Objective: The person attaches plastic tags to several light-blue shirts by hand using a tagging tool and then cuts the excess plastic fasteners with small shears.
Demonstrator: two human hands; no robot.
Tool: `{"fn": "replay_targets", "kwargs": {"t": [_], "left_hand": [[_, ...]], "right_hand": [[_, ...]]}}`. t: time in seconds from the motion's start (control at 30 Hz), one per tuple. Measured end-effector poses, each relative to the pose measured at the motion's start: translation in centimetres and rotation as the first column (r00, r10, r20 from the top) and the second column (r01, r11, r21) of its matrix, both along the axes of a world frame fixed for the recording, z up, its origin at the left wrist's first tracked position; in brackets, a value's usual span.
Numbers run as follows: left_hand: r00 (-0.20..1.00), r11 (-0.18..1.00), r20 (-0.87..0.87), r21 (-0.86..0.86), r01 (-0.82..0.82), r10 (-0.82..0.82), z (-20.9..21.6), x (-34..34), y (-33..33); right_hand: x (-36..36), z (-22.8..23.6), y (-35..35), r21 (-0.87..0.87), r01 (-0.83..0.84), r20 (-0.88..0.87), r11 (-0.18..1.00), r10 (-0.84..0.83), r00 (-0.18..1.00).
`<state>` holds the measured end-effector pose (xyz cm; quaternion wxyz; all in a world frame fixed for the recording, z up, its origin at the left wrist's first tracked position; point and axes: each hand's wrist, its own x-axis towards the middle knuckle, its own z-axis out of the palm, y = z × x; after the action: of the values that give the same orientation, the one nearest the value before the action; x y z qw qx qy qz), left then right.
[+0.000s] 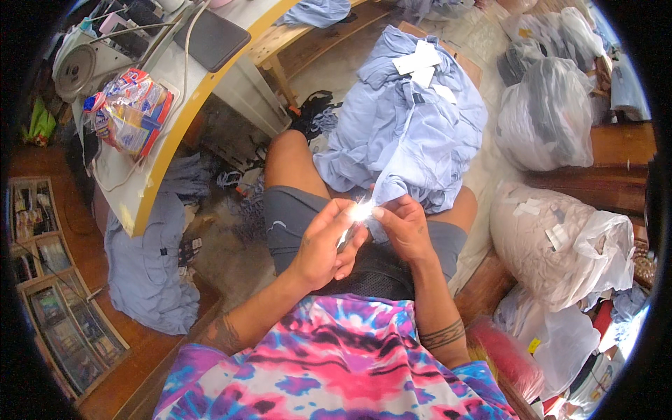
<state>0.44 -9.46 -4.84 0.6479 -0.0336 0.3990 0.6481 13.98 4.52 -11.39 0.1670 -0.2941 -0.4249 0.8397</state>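
A heap of light blue cloth garments [448,133] lies across my lap and in front of my knees, with several white tags [418,59] on top. My right hand [406,225] pinches a corner of this cloth between thumb and fingers. Close beside it, my left hand [327,241] is closed around a small, slim, shiny thing [345,236], mostly covered by the fingers. A bright white glare [361,210] at the meeting fingertips hides the tip of that thing and the cloth's edge, so its kind cannot be made out.
To the left stands a yellow-edged table [157,171] bearing a plastic-wrapped package [129,112] and a dark flat pad [212,38]. Blue garments [150,259] hang below it. Filled plastic bags [549,115] and a beige wrapped bundle [549,234] line the right side.
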Motion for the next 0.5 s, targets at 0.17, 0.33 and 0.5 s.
{"fn": "replay_targets", "kwargs": {"t": [0.17, 0.33, 0.5], "left_hand": [[1.0, 1.0, 0.022, 0.003, 0.009, -0.009, -0.28, -0.11, -0.02], [0.999, 1.0, 0.031, 0.003, 0.013, -0.013, -0.16, -0.18, 0.03], [1.0, 1.0, 0.014, -0.009, 0.007, -0.007, -0.31, -0.28, 0.48]], "right_hand": [[-0.07, 0.15, -0.04, 0.004, 0.005, 0.001, 1.0, -0.005, 1.0], [-0.14, 0.18, -0.03, -0.011, 0.002, -0.015, 1.0, -0.002, 1.0], [-0.46, 0.36, -0.37, 0.01, 0.035, -0.044, 0.999, -0.035, 0.998]]}}
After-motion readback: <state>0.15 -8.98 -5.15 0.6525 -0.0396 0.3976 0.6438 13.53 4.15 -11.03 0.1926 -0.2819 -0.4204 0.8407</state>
